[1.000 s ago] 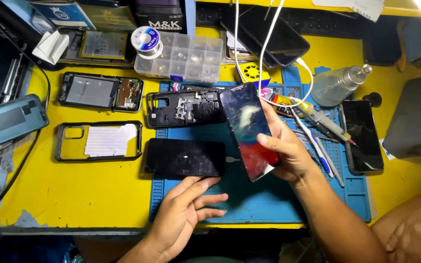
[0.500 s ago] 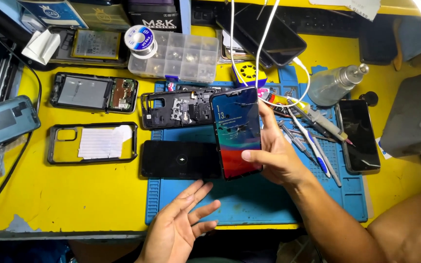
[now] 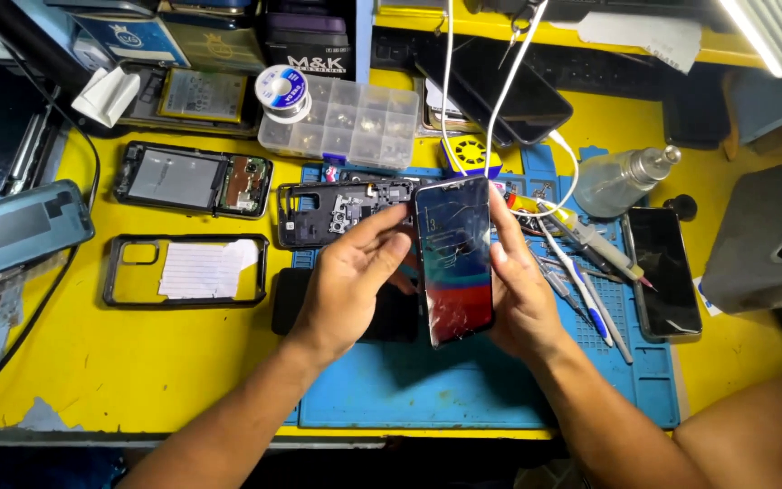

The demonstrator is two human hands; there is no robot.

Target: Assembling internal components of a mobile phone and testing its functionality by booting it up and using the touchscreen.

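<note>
Hands are holding phone [image 3: 453, 261] over blue mat [image 3: 427, 389]: right hand [image 3: 522, 290] is gripping its edge, left hand [image 3: 350, 281] is pinching beside. Advisable: supporting cracked glass evenly, avoiding flex.

Left hand [image 3: 350, 285] and right hand [image 3: 522, 299]: both bare, no gloves, rings or watch seen. Forearms uncovered, no sleeves in view. Bare knee at lower right.
</note>
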